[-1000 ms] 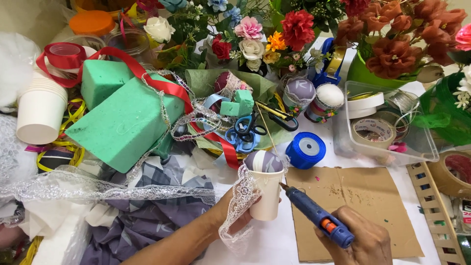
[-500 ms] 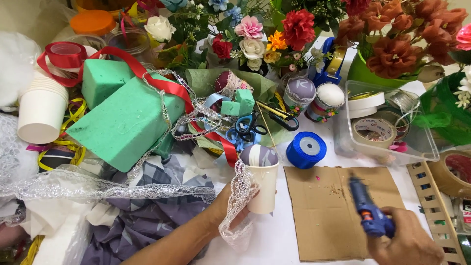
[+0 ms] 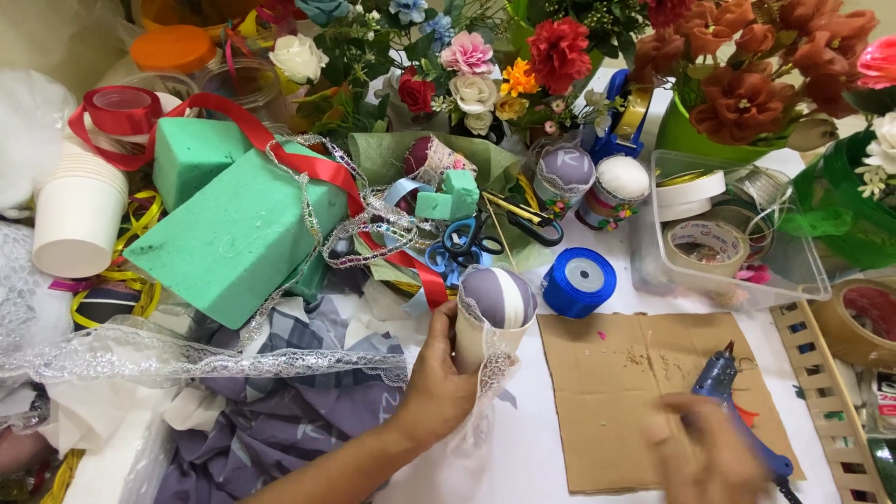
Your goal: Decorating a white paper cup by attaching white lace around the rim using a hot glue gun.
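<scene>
The left hand (image 3: 446, 378) is gripping a paper cup (image 3: 481, 341), fingers wrapped around its side wall and thumb across the front. The cup is standing upright on the white table (image 3: 551, 448), just left of the cardboard sheet (image 3: 644, 392). A fabric-covered ball (image 3: 499, 297), striped grey and white, is sitting in the cup's mouth. A strip of white lace trim (image 3: 490, 373) is hanging down the cup's right side and trailing past the wrist.

The right hand (image 3: 705, 453) is hovering over the cardboard sheet, blurred by motion. The blue glue gun (image 3: 723, 392) is lying on the cardboard beneath it, nozzle pointing away from the person. Whether the fingers are closing on the gun or opening off it cannot be told from this view.

The step in hand appears to be bonding the lace to the cup wall. By my judgement, the next move is calling for the free hand to press the loose trim flat against the cup while the glue is tacky, with the holding hand keeping the cup upright and steady.

A blue ribbon spool (image 3: 579, 280) is resting just behind the cup; blue-handled scissors (image 3: 462, 245) and green foam blocks (image 3: 238, 233) are lying further back.
</scene>
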